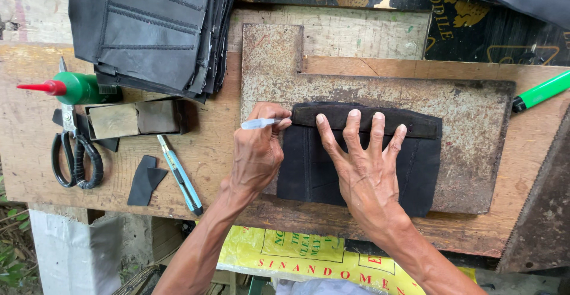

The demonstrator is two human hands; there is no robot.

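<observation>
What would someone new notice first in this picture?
Probably the two hands at centre: the right hand spread flat on a black stitched piece lying on a rusty metal plate, the left hand holding a pen to its edge. Next, the green glue bottle with its red tip, far left.

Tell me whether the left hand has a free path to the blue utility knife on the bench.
Probably yes. The blue utility knife lies uncovered just left of the left hand, nothing between them. But that hand already grips a silver pen, so it would need to drop it first.
</observation>
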